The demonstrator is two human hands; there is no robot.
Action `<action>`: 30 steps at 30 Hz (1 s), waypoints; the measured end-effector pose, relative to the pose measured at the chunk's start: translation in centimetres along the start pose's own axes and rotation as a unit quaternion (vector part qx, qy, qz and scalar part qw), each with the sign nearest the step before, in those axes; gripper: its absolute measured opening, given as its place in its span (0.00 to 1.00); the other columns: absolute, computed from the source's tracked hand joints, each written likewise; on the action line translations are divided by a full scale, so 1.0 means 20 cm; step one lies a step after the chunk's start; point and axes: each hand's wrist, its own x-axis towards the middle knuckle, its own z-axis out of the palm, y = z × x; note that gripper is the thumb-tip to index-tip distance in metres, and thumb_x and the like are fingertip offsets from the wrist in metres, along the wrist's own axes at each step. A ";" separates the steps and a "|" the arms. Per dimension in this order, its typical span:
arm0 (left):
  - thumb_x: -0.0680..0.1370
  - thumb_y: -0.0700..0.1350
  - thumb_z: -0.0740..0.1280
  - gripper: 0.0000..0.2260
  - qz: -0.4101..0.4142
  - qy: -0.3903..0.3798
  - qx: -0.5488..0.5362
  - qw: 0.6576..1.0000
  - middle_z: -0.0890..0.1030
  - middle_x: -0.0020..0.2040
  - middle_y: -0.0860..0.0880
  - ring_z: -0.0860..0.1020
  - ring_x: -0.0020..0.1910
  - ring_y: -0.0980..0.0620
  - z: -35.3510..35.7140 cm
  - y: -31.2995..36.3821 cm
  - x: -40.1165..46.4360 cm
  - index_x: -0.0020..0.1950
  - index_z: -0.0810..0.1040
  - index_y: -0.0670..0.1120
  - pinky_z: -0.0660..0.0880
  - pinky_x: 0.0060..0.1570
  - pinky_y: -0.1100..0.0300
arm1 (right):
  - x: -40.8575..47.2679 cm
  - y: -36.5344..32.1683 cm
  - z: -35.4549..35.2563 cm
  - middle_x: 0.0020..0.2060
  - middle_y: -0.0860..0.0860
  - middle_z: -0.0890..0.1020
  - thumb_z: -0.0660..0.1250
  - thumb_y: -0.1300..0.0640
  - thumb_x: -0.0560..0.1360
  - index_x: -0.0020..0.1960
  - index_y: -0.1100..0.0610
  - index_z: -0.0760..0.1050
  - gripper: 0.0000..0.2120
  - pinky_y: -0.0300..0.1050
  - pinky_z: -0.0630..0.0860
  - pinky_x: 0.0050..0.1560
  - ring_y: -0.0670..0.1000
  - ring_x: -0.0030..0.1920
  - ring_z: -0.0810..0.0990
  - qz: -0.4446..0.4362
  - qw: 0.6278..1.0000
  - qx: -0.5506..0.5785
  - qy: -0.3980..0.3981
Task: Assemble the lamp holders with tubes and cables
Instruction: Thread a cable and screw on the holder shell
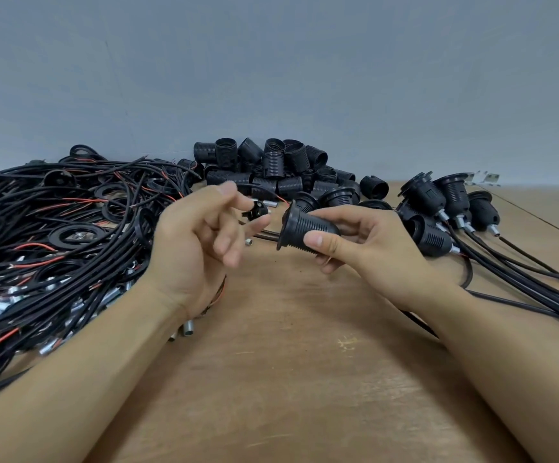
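A black lamp holder (pixel 308 230) sat just right of the frame's centre, flared rim toward the left, gripped round its ribbed body by the right hand (pixel 368 242). The left hand (pixel 198 238), left of centre, had its fingers loosely curled; whether they pinched the small black part (pixel 254 210) at their tips could not be told. Cables (pixel 47 242) tangled at left, loose holders (pixel 278 168) piled behind, and assembled holders (pixel 445 198) lay at right on the wooden table (pixel 288 379).
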 end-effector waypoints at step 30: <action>0.70 0.57 0.66 0.25 -0.006 -0.046 0.125 0.991 0.83 0.60 0.48 0.79 0.64 0.52 0.03 -0.06 -0.03 0.63 0.80 0.46 0.72 0.64 0.50 | 0.04 -0.06 -0.06 0.49 0.50 0.85 0.76 0.56 0.72 0.56 0.50 0.76 0.15 0.46 0.81 0.49 0.50 0.44 0.84 -0.074 0.984 -0.053 0.151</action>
